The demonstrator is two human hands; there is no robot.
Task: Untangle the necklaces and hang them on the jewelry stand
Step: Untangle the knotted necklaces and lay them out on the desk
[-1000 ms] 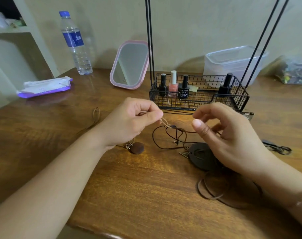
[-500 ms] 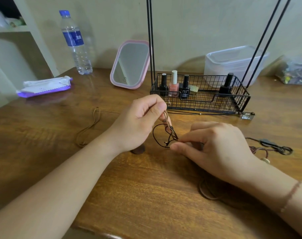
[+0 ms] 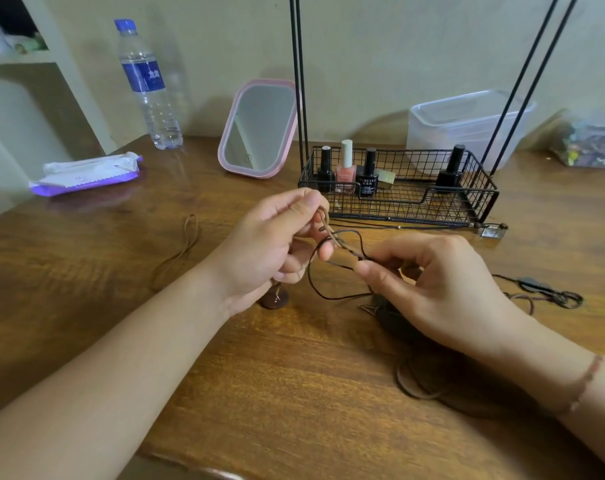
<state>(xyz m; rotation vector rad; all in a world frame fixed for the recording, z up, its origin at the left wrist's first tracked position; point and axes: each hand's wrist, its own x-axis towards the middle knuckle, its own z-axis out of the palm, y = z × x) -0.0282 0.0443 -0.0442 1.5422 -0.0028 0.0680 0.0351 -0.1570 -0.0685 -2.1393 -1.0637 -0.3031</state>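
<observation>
Tangled cord necklaces lie on the wooden table between my hands. My left hand (image 3: 270,251) pinches a tan cord (image 3: 332,233) and holds it up. My right hand (image 3: 432,289) pinches a dark brown cord (image 3: 315,282) where it crosses the tan one. A round brown pendant (image 3: 275,299) rests below my left hand. A dark flat pendant sits mostly hidden under my right hand. The jewelry stand is a black wire basket (image 3: 398,202) with tall black rods (image 3: 299,74) rising out of the picture. Another dark necklace (image 3: 550,296) lies to the right.
Nail polish bottles (image 3: 346,168) stand in the basket. A pink mirror (image 3: 258,129), a water bottle (image 3: 148,84), a wipes pack (image 3: 86,173) and a clear plastic box (image 3: 467,126) sit behind. A tan cord loop (image 3: 187,244) lies at left, a square pendant (image 3: 491,233) by the basket.
My right hand dropped to the table, pinched the dark cord and lifted it toward my left hand. My left hand rose slightly, still holding the tan cord.
</observation>
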